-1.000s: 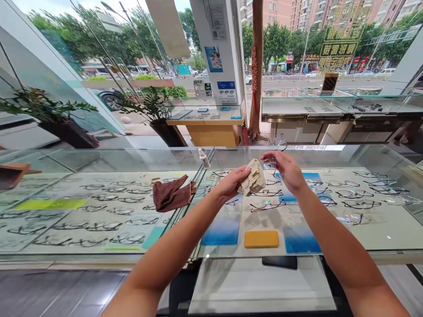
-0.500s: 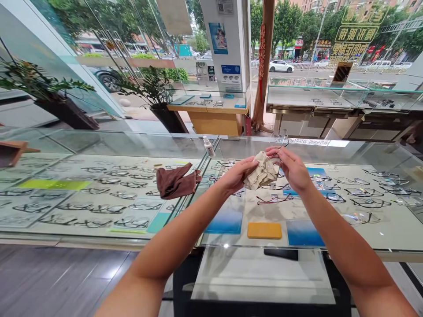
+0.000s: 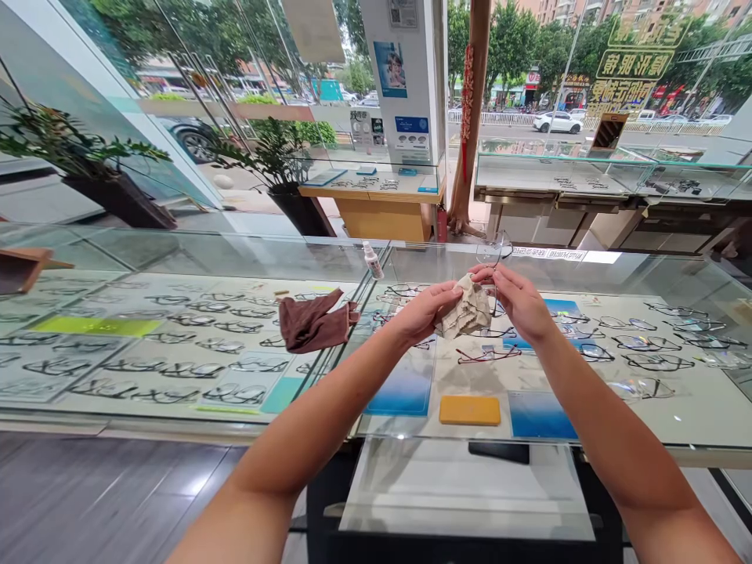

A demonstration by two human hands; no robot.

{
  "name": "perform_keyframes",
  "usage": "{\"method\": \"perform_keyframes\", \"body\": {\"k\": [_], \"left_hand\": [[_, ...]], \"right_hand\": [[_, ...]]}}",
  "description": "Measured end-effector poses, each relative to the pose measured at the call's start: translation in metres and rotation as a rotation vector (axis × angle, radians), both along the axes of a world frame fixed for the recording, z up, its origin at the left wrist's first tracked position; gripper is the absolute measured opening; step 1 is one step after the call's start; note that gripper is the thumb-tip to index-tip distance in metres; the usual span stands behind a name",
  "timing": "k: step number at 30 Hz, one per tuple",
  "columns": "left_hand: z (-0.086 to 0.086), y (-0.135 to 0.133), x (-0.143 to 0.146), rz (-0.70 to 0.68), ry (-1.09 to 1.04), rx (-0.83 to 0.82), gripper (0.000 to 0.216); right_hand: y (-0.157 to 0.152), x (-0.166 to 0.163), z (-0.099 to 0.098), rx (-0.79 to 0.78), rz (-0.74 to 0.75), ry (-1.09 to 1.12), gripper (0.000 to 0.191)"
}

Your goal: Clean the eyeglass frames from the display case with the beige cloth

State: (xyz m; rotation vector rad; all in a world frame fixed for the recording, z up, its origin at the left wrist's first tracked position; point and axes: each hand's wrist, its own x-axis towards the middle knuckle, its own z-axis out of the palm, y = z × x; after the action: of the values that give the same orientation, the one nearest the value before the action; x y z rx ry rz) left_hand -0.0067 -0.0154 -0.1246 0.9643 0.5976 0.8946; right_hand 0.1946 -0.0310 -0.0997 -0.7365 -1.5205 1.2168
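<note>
My left hand [image 3: 428, 307] is closed on a crumpled beige cloth [image 3: 468, 312], pressed against the lower part of a pair of glasses. Thin-rimmed glasses [image 3: 495, 249] are pinched in my right hand [image 3: 518, 301]; one clear lens rises above the fingers, and the other is mostly hidden by the cloth. Both hands are close together over the glass counter [image 3: 376, 431]. To their left, a folded brown cloth [image 3: 314, 323] lies on the counter top, with a small white spray bottle [image 3: 372, 260] standing behind it.
Rows of glasses [image 3: 658, 360] lie inside the counter under its glass. A yellow case [image 3: 470, 410] and blue cards [image 3: 544, 415] are near the front edge. At the left edge is a brown wooden object [image 3: 23, 269]. Beyond stand potted plants [image 3: 287, 184] and more display cases [image 3: 558, 172].
The beige cloth has shifted slightly and now covers more of the lower lens. Both hands stay in nearly the same place. Outside, a white car is farther right.
</note>
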Motion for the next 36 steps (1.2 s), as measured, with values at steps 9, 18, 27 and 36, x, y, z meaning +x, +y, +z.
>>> {"method": "perform_keyframes", "body": {"k": [9,18,27,36], "left_hand": [[0.001,-0.009,0.007,-0.040,-0.011,0.011,0.056],[0.011,-0.020,0.005,-0.004,0.133,0.069,0.060],[0.018,-0.035,0.015,0.070,0.129,0.081,0.065],[0.016,-0.038,0.017,0.107,0.129,0.124,0.068]], "right_hand": [[-0.004,-0.012,-0.006,-0.002,0.014,0.010,0.036],[-0.012,-0.024,-0.006,-0.057,0.006,0.115,0.038],[-0.016,-0.030,-0.009,-0.120,0.027,0.165,0.043],[-0.017,-0.030,-0.007,-0.107,0.019,0.115,0.045]]}}
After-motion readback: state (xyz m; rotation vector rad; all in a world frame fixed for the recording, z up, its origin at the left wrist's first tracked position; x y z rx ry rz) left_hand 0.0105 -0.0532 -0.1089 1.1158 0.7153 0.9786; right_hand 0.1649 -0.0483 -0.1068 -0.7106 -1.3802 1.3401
